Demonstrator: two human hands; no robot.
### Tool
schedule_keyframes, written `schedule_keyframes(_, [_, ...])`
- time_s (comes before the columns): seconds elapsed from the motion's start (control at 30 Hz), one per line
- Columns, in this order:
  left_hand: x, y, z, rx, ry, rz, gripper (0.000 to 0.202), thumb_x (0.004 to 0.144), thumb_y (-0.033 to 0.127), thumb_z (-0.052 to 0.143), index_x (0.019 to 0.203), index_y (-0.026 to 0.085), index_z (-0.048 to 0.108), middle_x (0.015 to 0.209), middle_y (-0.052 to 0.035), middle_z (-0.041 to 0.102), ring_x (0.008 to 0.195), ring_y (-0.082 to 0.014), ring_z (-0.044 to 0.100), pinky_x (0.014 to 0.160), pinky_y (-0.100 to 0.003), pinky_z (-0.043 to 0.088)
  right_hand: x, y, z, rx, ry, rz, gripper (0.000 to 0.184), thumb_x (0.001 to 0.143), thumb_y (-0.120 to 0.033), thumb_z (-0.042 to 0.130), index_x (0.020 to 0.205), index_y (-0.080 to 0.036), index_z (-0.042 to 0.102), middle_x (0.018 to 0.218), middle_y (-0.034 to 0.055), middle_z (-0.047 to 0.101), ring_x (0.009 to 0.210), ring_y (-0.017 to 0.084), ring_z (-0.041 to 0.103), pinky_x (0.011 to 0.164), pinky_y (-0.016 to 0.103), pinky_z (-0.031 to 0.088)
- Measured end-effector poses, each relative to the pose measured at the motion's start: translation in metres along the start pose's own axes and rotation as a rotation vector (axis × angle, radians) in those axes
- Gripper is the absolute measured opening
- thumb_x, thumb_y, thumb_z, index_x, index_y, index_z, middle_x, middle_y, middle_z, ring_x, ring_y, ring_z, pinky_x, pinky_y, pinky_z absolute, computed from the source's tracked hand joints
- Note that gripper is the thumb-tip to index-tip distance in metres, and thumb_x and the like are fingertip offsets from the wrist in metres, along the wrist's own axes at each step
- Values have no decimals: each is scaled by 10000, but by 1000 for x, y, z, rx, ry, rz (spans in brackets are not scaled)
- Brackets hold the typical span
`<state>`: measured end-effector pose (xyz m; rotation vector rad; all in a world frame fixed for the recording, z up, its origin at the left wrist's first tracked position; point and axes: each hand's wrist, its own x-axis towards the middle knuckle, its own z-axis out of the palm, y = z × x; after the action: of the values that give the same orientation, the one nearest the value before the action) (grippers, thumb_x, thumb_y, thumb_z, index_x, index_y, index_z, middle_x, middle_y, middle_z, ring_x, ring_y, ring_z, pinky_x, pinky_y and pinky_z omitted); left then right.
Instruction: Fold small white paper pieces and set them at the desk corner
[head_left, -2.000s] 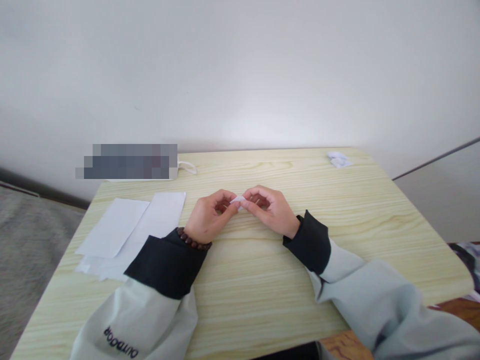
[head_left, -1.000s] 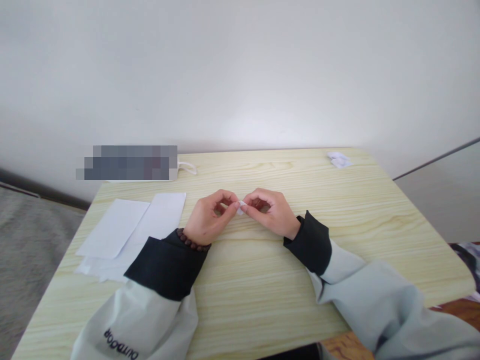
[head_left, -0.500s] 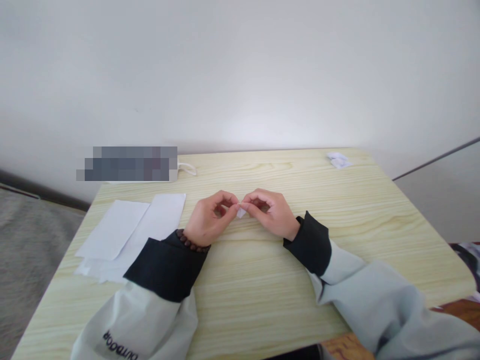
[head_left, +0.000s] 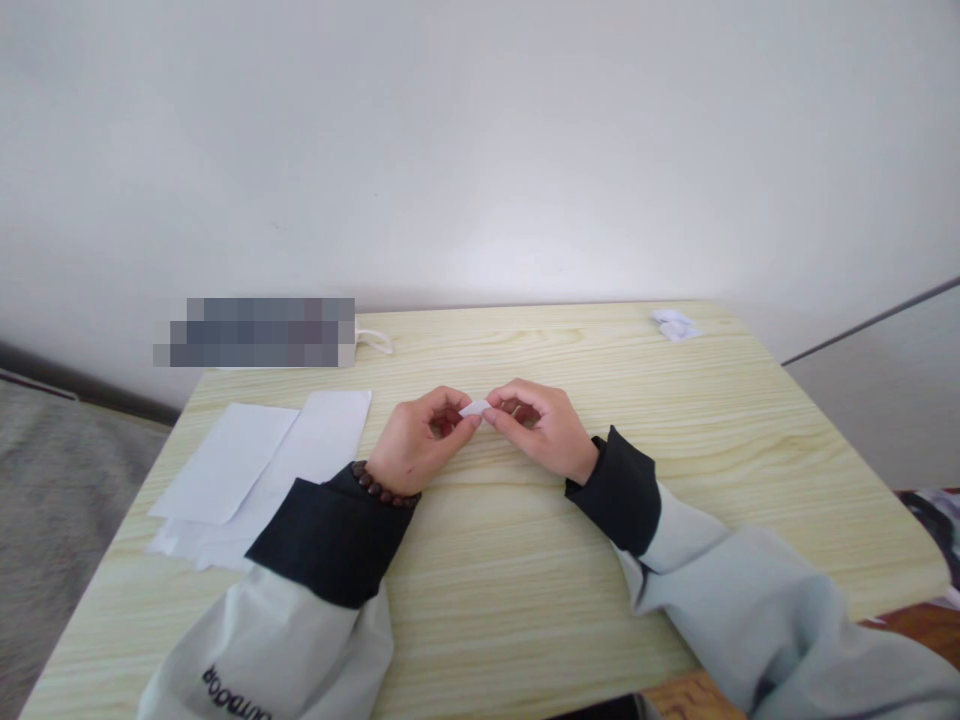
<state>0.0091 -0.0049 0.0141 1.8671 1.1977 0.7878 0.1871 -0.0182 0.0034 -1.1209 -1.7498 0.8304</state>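
Note:
A small folded piece of white paper (head_left: 474, 408) is pinched between my two hands above the middle of the table. My left hand (head_left: 420, 440), with a dark beaded bracelet at the wrist, grips its left end between thumb and fingers. At the other end, my right hand (head_left: 544, 425) pinches it the same way. The lower part of the paper is hidden behind my thumbs. Close to my left forearm lie several loose white sheets of paper (head_left: 232, 460), overlapping one another.
A blurred-out box-like object (head_left: 259, 335) with a white loop (head_left: 376, 341) stands at the back left of the wooden table (head_left: 495, 580). Small folded white papers (head_left: 675, 325) lie at the back right. A wall rises behind the table's far edge.
The small paper has turned in my fingers: its point hung below them before, and now a flat strip shows above my thumbs. My hands have stayed in nearly the same place.

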Motion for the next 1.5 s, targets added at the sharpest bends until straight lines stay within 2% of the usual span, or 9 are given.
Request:
schedule_keyframes(0.17, [0, -1, -1, 5, -14, 14, 262, 781, 413, 565, 830, 158, 600, 676, -11, 643, 577, -119, 558, 545, -225, 430, 0, 2, 0, -3, -2, -2, 138, 815, -302, 579, 828, -171, 620, 747, 20, 642, 605, 96, 567, 536, 204, 459])
schedule_keyframes(0.4, [0, -2, -3, -1, -31, 59, 233, 764, 371, 595, 850, 154, 594, 684, -4, 626, 572, -109, 549, 541, -215, 434, -1, 3, 0, 41, -21, 42, 165, 809, -322, 597, 867, -171, 624, 691, 2, 628, 539, 83, 534, 500, 199, 435])
schedule_keyframes(0.6, [-1, 1, -1, 20, -53, 66, 266, 802, 410, 554, 796, 152, 621, 683, -22, 644, 586, -119, 557, 555, -227, 434, -1, 0, -1, 23, -46, -17, 148, 825, -309, 581, 844, -171, 630, 759, 23, 651, 602, 98, 577, 552, 212, 466])
schedule_keyframes(0.8, [0, 2, -1, -55, -1, 41, 234, 802, 389, 555, 816, 159, 600, 688, -23, 660, 605, -136, 606, 597, -248, 484, -1, -2, -1, -22, -15, -47, 104, 824, -276, 575, 844, -185, 623, 752, 11, 642, 578, 87, 557, 526, 198, 458])
schedule_keyframes(1.0, [-1, 2, -1, 31, 56, 80, 203, 791, 345, 557, 761, 162, 639, 686, -16, 676, 599, -125, 608, 584, -225, 476, -2, -3, 1, -144, -5, -116, 85, 825, -225, 548, 805, -190, 623, 738, 6, 610, 593, 83, 552, 536, 190, 455])
schedule_keyframes(1.27, [-1, 2, 0, 39, 61, 91, 208, 780, 352, 586, 769, 158, 661, 688, -18, 686, 579, -118, 607, 573, -217, 487, -3, -4, 1, -234, 24, -147, 97, 805, -181, 542, 749, -180, 621, 704, 3, 625, 560, 75, 550, 553, 190, 449])
schedule_keyframes(1.37, [-1, 1, 1, -2, 88, 85, 197, 779, 340, 594, 769, 154, 658, 717, -25, 686, 603, -121, 616, 588, -220, 509, -3, -3, 2, -226, 54, -119, 83, 794, -201, 557, 747, -184, 623, 686, -3, 633, 546, 77, 555, 542, 190, 454])
schedule_keyframes(1.5, [0, -2, 3, -169, 152, 15, 254, 770, 390, 614, 825, 144, 644, 787, -48, 684, 617, -131, 624, 539, -224, 542, -4, 0, 3, -129, 101, -14, 92, 803, -240, 558, 772, -182, 624, 695, 2, 652, 531, 84, 583, 516, 191, 475])
